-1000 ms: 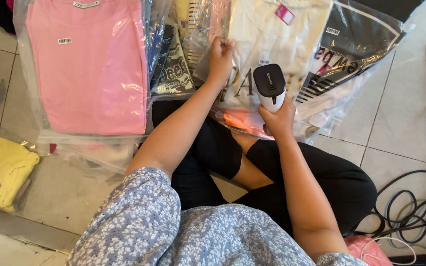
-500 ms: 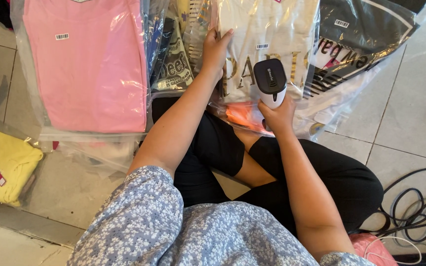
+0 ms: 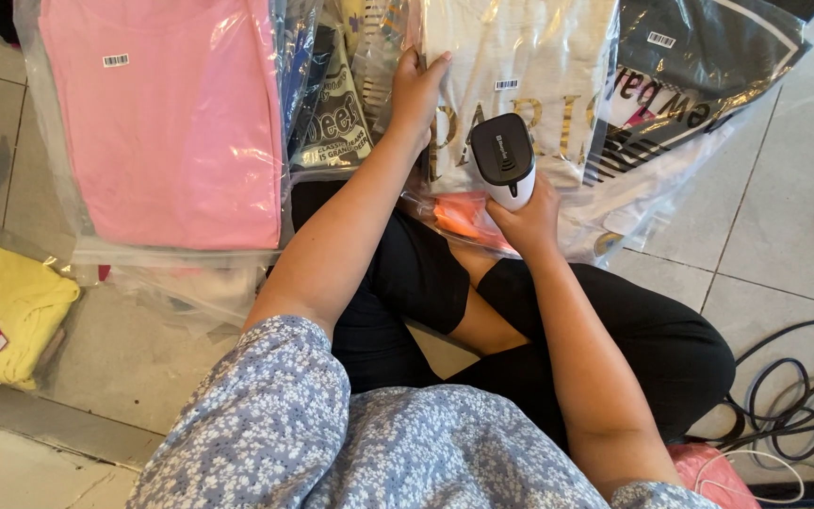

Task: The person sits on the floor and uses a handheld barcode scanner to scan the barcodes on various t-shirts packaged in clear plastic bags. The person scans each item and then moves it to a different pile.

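On a tiled floor [image 3: 784, 236], the left hand [image 3: 416, 90] grips a bagged cream shirt [image 3: 520, 57]; the right hand [image 3: 525, 219] clasps a handheld scanner [image 3: 503, 155].

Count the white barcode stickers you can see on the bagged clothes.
3: one on the pink shirt bag at upper left, one on the cream shirt bag above the scanner, one on the dark garment bag upper right. Others may be hidden.
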